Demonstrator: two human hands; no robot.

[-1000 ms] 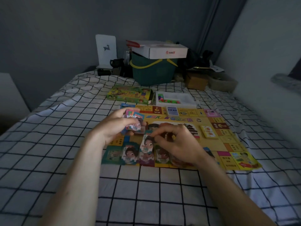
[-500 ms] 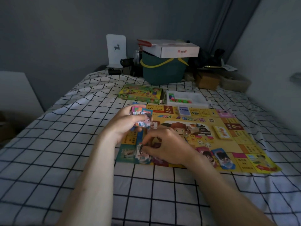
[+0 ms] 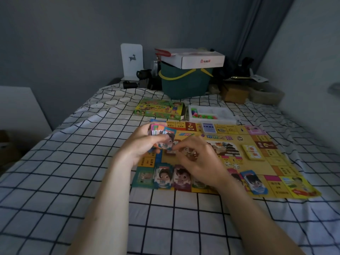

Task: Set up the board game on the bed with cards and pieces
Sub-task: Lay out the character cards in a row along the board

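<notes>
A yellow game board (image 3: 261, 162) lies flat on the checked bed sheet. My left hand (image 3: 145, 142) holds a fanned stack of play-money notes (image 3: 161, 131) above the board's left side. My right hand (image 3: 198, 159) sits just right of it, fingertips pinching the lower edge of the front note. Along the board's near edge lie sorted notes: a blue one (image 3: 163, 177), a purple one (image 3: 182, 179) and another blue one (image 3: 254, 183) to the right. A yellow card deck (image 3: 252, 152), a blue card deck (image 3: 207, 127) and small white dice (image 3: 232, 165) rest on the board.
Behind the board stand the green game box (image 3: 158, 108) and a white tray of coloured pieces (image 3: 211, 115). Further back are a green basket (image 3: 184, 83) with a white carton (image 3: 195, 57) on top, a white stand (image 3: 131, 59) and brown boxes (image 3: 233, 92). A wall rises at right.
My right hand has lifted from the near-edge piles, where it laid a note, back up to the stack in my left hand. The camera view shifted slightly left.
</notes>
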